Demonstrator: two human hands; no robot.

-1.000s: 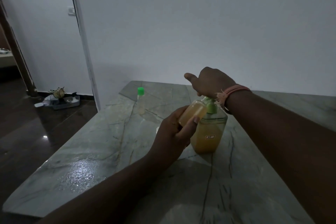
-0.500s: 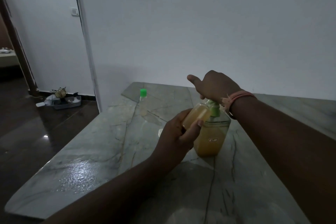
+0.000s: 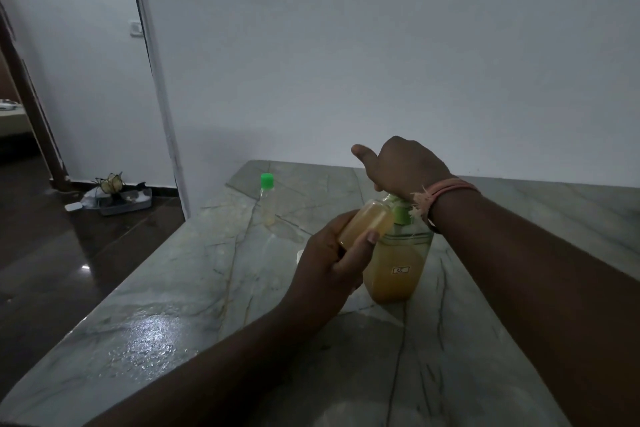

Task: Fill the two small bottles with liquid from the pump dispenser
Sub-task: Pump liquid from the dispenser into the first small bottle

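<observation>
Dim room, marble table [image 3: 214, 288] running from the lower frame up to the white wall [image 3: 346, 62]. Pump dispenser [image 3: 398, 260] stands upright right of frame centre, long axis vertical, amber liquid filling most of its body, green collar below the pump head, small label on the front. Right hand [image 3: 405, 165], centre-right of the frame, sits on top of the pump head, palm down, thumb stuck out toward the left; the head itself is hidden under the palm, so can't tell if fingers curl round it or just press. Pink band on that wrist.

Left hand [image 3: 329, 263], just left of the dispenser, is clasped around a small bottle [image 3: 367, 224], thumb across its side. That bottle is tilted, long axis running lower left to upper right, its upper end pointing at the pump's neck; mouth and nozzle are hidden, contact unclear. It looks amber nearly all along its length.

Second small bottle [image 3: 268, 199] stands upright on the table, up and left of the hands, well apart, green cap on, clear body with a little yellowish liquid at the bottom. Wet patch on the table lower left.
</observation>
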